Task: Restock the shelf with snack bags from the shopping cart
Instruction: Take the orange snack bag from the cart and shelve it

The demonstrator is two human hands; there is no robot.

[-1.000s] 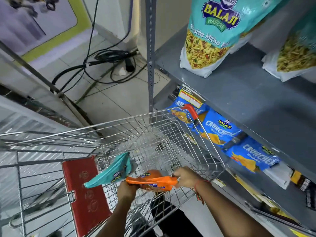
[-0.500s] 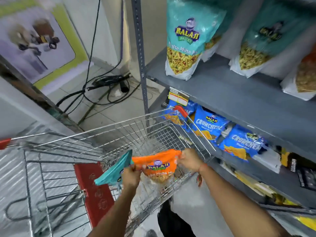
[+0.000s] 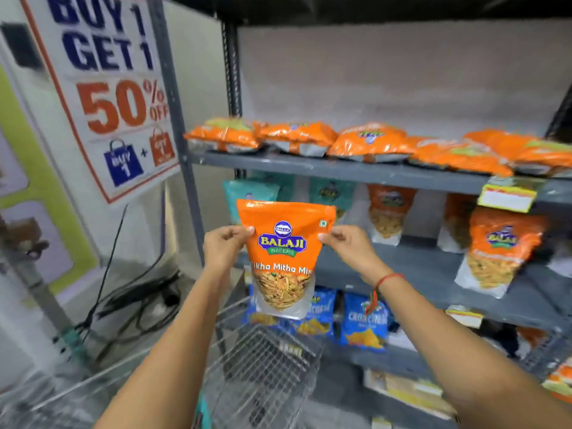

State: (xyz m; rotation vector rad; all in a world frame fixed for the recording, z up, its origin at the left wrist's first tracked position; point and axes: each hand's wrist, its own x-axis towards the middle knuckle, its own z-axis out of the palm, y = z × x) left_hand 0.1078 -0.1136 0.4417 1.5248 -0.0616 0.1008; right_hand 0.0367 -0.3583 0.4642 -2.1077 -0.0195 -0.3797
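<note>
An orange Balaji snack bag (image 3: 283,252) hangs upright in front of the grey shelf unit (image 3: 356,173). My left hand (image 3: 224,247) pinches its left edge and my right hand (image 3: 346,244) pinches its right edge, both near the top. The wire shopping cart (image 3: 263,366) stands below my arms, and a sliver of a teal bag (image 3: 204,410) shows inside it. Several orange bags (image 3: 368,140) lie flat on the upper shelf. Teal bags (image 3: 247,191) and orange bags (image 3: 501,243) stand on the middle shelf behind the held bag.
Blue Crunchex bags (image 3: 365,320) fill the lower shelf. A "Buy 1 Get 1" poster (image 3: 108,88) hangs on the left wall. Black cables (image 3: 139,298) lie on the floor by the shelf post (image 3: 176,119). Yellow price tags (image 3: 507,196) are fixed to the shelf edges.
Both hands have lifted the orange bag out of the cart up to the level of the middle shelf. My view has tilted up toward the shelves. The teal bag stayed in the cart.
</note>
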